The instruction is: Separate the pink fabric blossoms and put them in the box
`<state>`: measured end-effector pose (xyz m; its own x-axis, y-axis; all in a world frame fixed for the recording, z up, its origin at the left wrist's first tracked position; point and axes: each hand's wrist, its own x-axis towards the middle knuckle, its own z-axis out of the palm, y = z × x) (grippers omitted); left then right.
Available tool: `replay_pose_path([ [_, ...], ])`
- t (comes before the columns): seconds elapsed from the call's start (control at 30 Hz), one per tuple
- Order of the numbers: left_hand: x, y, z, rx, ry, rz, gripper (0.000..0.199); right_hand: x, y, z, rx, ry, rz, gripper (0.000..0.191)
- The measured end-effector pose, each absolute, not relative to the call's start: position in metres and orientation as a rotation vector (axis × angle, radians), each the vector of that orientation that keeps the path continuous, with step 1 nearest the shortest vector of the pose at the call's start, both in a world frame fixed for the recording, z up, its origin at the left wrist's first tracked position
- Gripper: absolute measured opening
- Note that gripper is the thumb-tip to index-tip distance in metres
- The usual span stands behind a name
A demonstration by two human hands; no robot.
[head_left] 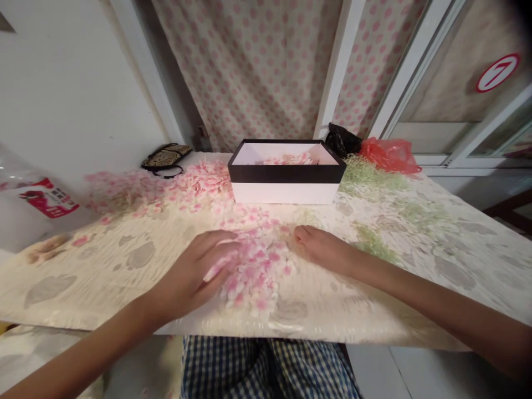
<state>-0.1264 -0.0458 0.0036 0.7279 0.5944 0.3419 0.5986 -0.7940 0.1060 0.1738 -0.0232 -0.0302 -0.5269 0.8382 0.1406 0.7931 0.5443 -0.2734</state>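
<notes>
The loose heap of pale pink-and-white artificial petals [257, 277] looks feather-light and soft, better scooped than pinched. It lies at six o'clock from the black-and-white cardboard box [286, 191]. The left hand [193, 275], half curled, presses its edge, any grasp unclear; the relaxed, open right hand [318, 247] lies just beside it.

Home-like workroom: polka-dot curtain [249, 66], oilcloth table [83, 282], door sign [497, 72] reading 7.

two hands [191, 277], one black-and-white box [286, 191], one red plastic bag [389, 155], one black bag [341, 140], one purse [166, 157], and pink petals [257, 271] past counting.
</notes>
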Motion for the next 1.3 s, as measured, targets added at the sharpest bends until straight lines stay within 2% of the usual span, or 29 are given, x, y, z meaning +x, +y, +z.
replay_pose_path([
  [0.17, -0.101, -0.052, -0.007, -3.014, -0.707, -0.1, 0.026, 0.175, -0.028, -0.012, -1.427, -2.365, 0.134, 0.014],
  [0.3, -0.078, -0.043, -0.008, -2.906, -0.643, 0.035, 0.021, 0.173, -0.027, 0.001, -1.383, -2.207, 0.178, 0.02],
  [0.47, -0.058, -0.026, 0.003, -2.972, -0.74, -0.069, 0.026, 0.172, -0.024, 0.003, -1.276, -2.067, 0.27, 0.018],
  [0.57, -0.054, -0.02, 0.013, -3.119, -0.706, -0.16, 0.02, 0.174, -0.02, -0.006, -1.168, -2.073, 0.298, 0.018],
  [0.67, -0.056, -0.023, 0.025, -3.148, -0.805, -0.343, 0.044, 0.177, -0.016, -0.016, -1.22, -2.034, 0.346, 0.016],
  [0.73, -0.061, -0.032, 0.031, -3.053, -0.885, -0.49, 0.051, 0.18, -0.014, -0.022, -1.285, -1.995, 0.394, 0.013],
  [0.83, -0.07, -0.049, 0.03, -3.01, -0.802, -0.479, 0.039, 0.184, -0.013, -0.027, -1.32, -1.956, 0.436, 0.007],
  [0.9, -0.075, -0.06, 0.021, -3.087, -0.648, -0.259, 0.024, 0.186, -0.013, -0.028, -1.331, -1.938, 0.42, 0.006],
  [0.97, -0.078, -0.07, 0.009, -3.094, -0.651, -0.063, 0.021, 0.186, -0.014, -0.028, -1.331, -1.934, 0.394, 0.008],
  [1.07, -0.078, -0.079, -0.004, -3.118, -0.777, -0.002, 0.023, 0.184, -0.016, -0.028, -1.322, -1.965, 0.389, 0.012],
  [1.2, -0.07, -0.073, 0.0, -3.25, -1.001, -0.14, 0.026, 0.184, -0.017, -0.03, -1.297, -1.979, 0.404, 0.015],
  [1.3, -0.059, -0.055, 0.009, -3.326, -1.342, -0.472, 0.021, 0.184, -0.017, -0.03, -1.251, -1.905, 0.472, 0.013],
])
